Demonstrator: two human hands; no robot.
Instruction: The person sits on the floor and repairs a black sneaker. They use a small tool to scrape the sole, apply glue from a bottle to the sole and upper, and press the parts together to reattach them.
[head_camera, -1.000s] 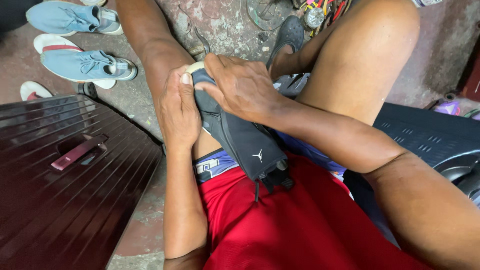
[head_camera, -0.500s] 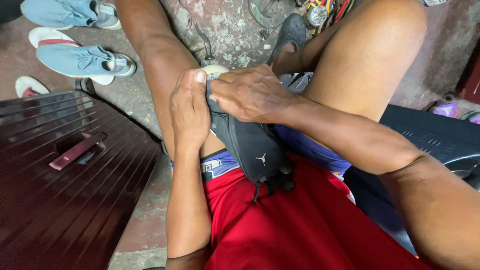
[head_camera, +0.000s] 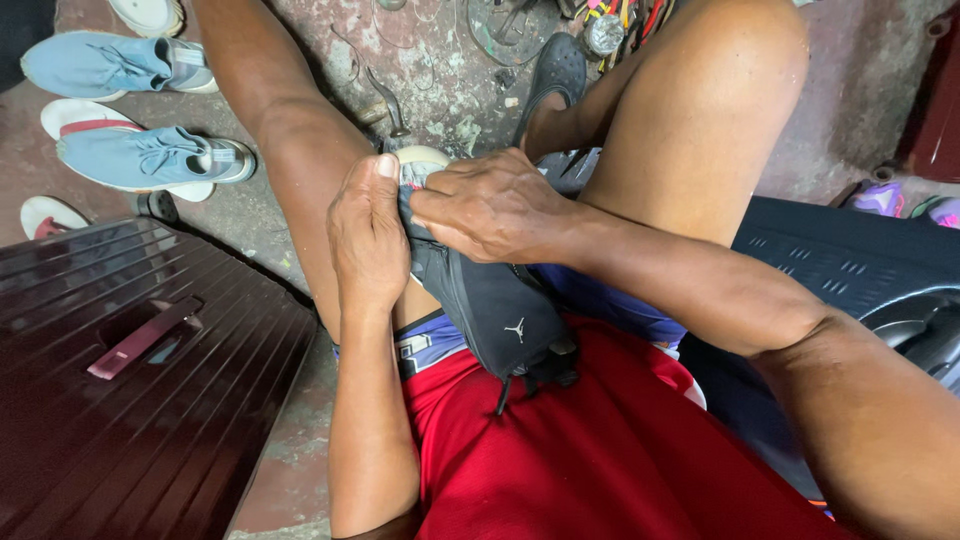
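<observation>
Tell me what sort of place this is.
Probably a small shoe-repair spot: both hands grip a black sneaker, light-blue knit sneakers wait on the worn concrete floor, and tangled coloured wires lie nearby.

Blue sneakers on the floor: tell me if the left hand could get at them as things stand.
Probably not right away: the left hand grips the dark shoe with the right hand, and the left thigh lies between it and the blue sneakers.

A shoe (head_camera: 490, 300) lay on the person's lap between the knees, the left hand (head_camera: 368, 235) on its left side and the right hand (head_camera: 495, 205) on top. Sneakers (head_camera: 150, 160) sat on the floor (head_camera: 440, 70) far left, behind a slatted crate (head_camera: 130, 400).
</observation>
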